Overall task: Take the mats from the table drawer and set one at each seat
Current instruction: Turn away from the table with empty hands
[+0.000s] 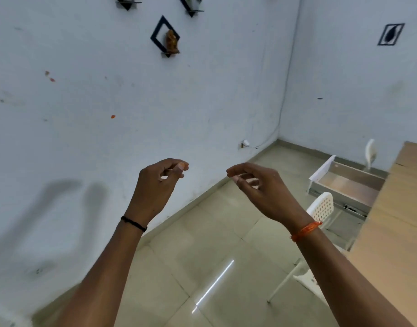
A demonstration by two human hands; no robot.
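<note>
Left hand (159, 185) and right hand (259, 187) hang loosely curled, empty, well left of the table (396, 232); the drawer (349, 187) stands open from the table's side; no mats can be made out.

Pulled open from the wooden counter (391, 232) edge: a shallow grey drawer (346, 185), white front panel tilted outward, pale bare floor inside, just beyond a white perforated chair (322, 206).

Pale square floor tiles (214, 232) at lower centre are gleaming glossy, catching a light streak. The light wooden tabletop (396, 232) at right is looking smooth and matt. The open grey drawer (344, 187) is showing metal-like walls; the white perforated chair back (322, 206) is looking plastic.
</note>
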